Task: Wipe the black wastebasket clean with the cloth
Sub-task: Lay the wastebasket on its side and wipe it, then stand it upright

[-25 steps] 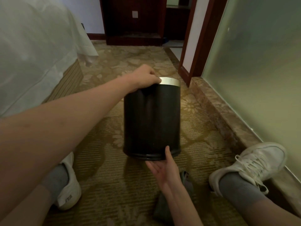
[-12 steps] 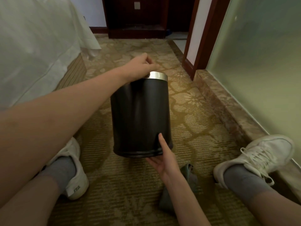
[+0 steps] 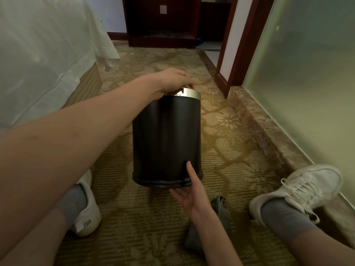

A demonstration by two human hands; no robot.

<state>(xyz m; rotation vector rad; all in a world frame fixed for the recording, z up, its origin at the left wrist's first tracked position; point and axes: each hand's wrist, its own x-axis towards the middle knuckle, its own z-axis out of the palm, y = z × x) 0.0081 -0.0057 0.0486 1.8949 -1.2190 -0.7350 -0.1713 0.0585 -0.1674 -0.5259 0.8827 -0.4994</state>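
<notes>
Head view: the black wastebasket (image 3: 165, 139) is held between both hands over the patterned carpet (image 3: 230, 146), out in front of the person and between their spread legs. It leans with its silver rim (image 3: 189, 94) at the far top and its base towards the camera; I cannot tell whether the base touches the carpet. The left hand (image 3: 172, 79) reaches across from the left and grips the rim, its fingers curled over the metal edge. The right hand (image 3: 190, 194) lies palm up under the near edge of the base, fingers relaxed and apart, the thumb (image 3: 190, 169) straight against the lower side wall. The grey-green cloth (image 3: 221, 210) lies crumpled on the carpet under the right forearm, in neither hand. A white left shoe (image 3: 88, 214) and a white right shoe (image 3: 307, 185), both over grey socks, rest on either side. A white-sheeted bed (image 3: 42, 45) stands at the left, a frosted glass panel (image 3: 307, 64) at the right, and a dark wooden cabinet (image 3: 161, 20) at the far end.
</notes>
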